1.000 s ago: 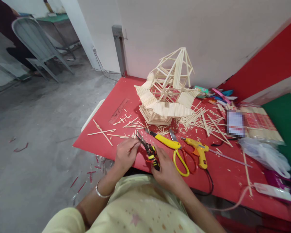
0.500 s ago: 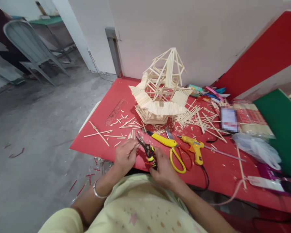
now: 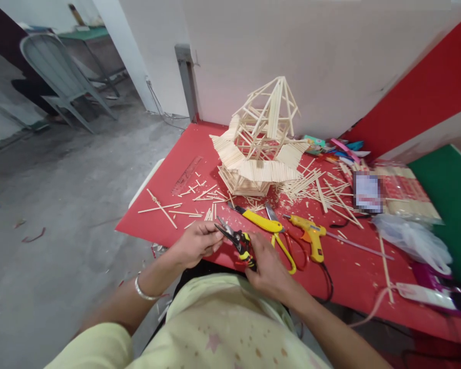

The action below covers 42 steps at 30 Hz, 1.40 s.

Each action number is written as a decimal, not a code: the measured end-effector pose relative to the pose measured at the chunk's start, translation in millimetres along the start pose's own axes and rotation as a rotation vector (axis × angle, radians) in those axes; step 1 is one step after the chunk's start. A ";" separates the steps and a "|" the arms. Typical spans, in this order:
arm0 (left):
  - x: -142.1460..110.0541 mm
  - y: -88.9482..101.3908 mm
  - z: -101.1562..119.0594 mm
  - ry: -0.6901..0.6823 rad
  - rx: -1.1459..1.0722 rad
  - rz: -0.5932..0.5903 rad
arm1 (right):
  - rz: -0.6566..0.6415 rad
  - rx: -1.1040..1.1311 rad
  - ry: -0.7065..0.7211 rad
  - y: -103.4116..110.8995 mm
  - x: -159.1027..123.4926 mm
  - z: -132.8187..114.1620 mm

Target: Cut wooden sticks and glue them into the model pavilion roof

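My right hand [image 3: 268,262] is wrapped round the black-and-yellow handles of a pair of snips [image 3: 238,243]. The blades point up and left, slightly parted, toward my left hand [image 3: 200,243]. That hand's fingers are pinched together right beside the tips; whatever they hold is too small or hidden to make out. Beyond both hands stands a tower-like model [image 3: 263,169] built from thin wooden sticks, with flared stick panels round its middle. Short cut sticks [image 3: 211,211] lie just past my left fingers.
A yellow utility knife [image 3: 259,220], scissors with yellow handles [image 3: 291,259] and a yellow glue gun [image 3: 311,236] lie right of my hands on the red table [image 3: 138,225]. Loose sticks [image 3: 311,184], a plastic bag [image 3: 415,236] and a ruler [image 3: 187,175] are farther off. A person sits by a chair [image 3: 57,72].
The view has shifted a little to the left. My left fingers have come closer to the snips' tips, and the blades look wider apart than before.
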State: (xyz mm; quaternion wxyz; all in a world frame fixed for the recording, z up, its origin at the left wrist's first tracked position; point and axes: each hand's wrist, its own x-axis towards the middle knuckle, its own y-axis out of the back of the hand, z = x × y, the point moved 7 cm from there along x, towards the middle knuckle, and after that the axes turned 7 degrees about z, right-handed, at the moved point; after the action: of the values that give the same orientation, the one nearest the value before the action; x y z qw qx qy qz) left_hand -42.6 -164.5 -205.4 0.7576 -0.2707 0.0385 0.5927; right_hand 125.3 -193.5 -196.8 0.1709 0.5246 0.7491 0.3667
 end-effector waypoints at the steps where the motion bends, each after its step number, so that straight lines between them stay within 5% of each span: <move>1: -0.4 -1.6 -1.2 0.036 -0.029 -0.016 | -0.004 0.000 0.004 -0.1 -0.3 1.3; 10: -8.3 -19.5 -12.4 0.387 -0.243 -0.316 | -0.045 -0.104 0.143 17.9 1.7 -1.3; 17: -6.4 -23.0 -20.9 0.413 -0.313 -0.328 | -0.022 -0.058 0.074 14.0 -2.0 -3.3; 21: -0.9 -21.4 -16.6 0.324 -0.307 -0.320 | 0.008 0.053 -0.128 7.7 -3.2 10.1; 24: 6.1 -10.9 -12.1 0.179 -0.240 -0.218 | -0.005 0.072 -0.144 6.3 -1.4 8.3; 29: 11.4 7.1 -4.7 -0.004 -0.141 -0.024 | 0.071 -0.260 -0.185 11.6 8.7 2.5; 34: 17.1 6.0 18.1 -0.112 -0.204 0.067 | 0.189 -0.486 -0.196 8.6 18.9 -4.0; 37: 22.4 -2.2 38.8 -0.179 -0.223 0.125 | 0.317 -0.236 -0.099 23.0 27.5 -22.8; 42: 37.1 -31.0 70.2 -0.188 -0.294 0.131 | 0.285 0.318 -0.031 51.4 54.4 -52.9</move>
State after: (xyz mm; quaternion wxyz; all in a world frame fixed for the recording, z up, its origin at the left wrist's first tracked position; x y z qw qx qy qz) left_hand -21.6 -104.7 -148.5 0.6697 -0.3190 -0.1019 0.6628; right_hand 104.1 -154.3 -116.8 0.0438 0.6513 0.7129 0.2562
